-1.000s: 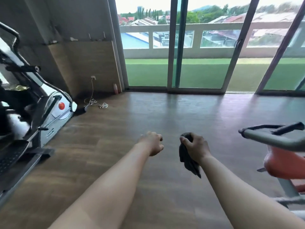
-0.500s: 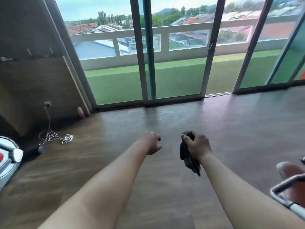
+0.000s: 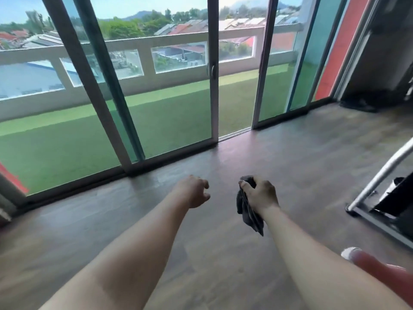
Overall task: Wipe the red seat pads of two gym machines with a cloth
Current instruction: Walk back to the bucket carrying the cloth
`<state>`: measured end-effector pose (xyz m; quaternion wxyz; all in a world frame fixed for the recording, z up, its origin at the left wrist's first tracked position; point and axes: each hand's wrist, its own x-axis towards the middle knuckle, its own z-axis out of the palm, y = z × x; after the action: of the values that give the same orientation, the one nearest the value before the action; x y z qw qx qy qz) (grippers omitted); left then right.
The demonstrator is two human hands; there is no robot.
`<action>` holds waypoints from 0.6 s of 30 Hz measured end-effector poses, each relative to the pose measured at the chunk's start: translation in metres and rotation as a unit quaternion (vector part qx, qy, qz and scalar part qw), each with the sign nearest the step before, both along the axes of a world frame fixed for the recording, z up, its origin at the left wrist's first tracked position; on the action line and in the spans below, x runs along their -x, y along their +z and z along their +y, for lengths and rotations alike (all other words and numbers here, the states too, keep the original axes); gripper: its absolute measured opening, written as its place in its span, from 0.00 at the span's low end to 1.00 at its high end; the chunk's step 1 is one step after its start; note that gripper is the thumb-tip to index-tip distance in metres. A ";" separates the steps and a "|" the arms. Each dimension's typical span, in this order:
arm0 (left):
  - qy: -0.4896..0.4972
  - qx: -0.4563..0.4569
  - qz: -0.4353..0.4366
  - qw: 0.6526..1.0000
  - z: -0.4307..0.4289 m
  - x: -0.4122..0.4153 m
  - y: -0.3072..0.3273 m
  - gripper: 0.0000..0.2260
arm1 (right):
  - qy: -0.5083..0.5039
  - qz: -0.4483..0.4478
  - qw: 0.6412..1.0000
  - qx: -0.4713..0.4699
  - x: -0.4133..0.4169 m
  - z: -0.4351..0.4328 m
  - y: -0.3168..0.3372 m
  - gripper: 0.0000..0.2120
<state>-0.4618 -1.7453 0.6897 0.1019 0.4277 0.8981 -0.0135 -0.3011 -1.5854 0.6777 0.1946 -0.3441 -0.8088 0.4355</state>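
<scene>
My right hand (image 3: 260, 194) is stretched out over the wooden floor and grips a dark grey cloth (image 3: 249, 210) that hangs down from the fist. My left hand (image 3: 195, 191) is beside it, about a hand's width to the left, curled into a loose fist with nothing in it. A red seat pad (image 3: 388, 278) with a pale end shows partly at the bottom right corner, close beside my right forearm; most of it is cut off by the frame edge.
A grey metal machine frame (image 3: 377, 177) with a dark base stands on the floor at the right. Sliding glass doors (image 3: 169, 104) with a narrow open gap run across the far side. A dark wall corner sits at the far right.
The view has swung to the right: the treadmill, wall socket and cord on the left have left the frame. The red seat pad now lies lower right. Both hands keep their pose.
</scene>
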 end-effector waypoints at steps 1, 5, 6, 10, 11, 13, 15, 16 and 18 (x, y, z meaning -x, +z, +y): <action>-0.011 -0.006 -0.005 1.000 0.027 0.017 0.001 0.20 | -0.012 -0.002 1.000 -0.005 0.014 0.023 0.003 0.12; -0.054 -0.038 -0.020 0.998 0.135 0.086 0.001 0.19 | -0.054 -0.008 0.998 -0.016 0.066 0.113 0.008 0.12; -0.067 -0.044 -0.020 0.997 0.162 0.103 -0.001 0.18 | -0.067 -0.006 0.998 -0.017 0.079 0.137 0.008 0.12; -0.130 -0.052 -0.012 0.990 0.274 0.172 -0.007 0.18 | -0.122 -0.001 0.992 -0.014 0.128 0.231 0.001 0.12; -0.147 -0.049 -0.009 0.988 0.303 0.188 -0.008 0.18 | -0.142 0.000 0.990 -0.012 0.140 0.254 -0.001 0.12; -0.178 -0.039 -0.009 0.983 0.361 0.216 -0.007 0.19 | -0.181 0.002 0.983 -0.010 0.162 0.297 -0.001 0.11; -0.211 -0.031 -0.011 0.977 0.419 0.237 -0.006 0.18 | -0.220 0.001 0.975 -0.004 0.181 0.339 0.000 0.11; -0.229 -0.030 -0.015 0.973 0.449 0.244 -0.005 0.18 | -0.238 0.001 0.971 0.000 0.188 0.360 0.000 0.10; -0.265 -0.033 -0.020 0.964 0.508 0.255 -0.006 0.18 | -0.262 -0.002 0.965 0.005 0.201 0.401 0.000 0.09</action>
<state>-0.7172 -1.2375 0.6842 0.0986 0.6533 0.7506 -0.0021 -0.5020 -1.1848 0.6773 0.2982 -0.5456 -0.6888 0.3729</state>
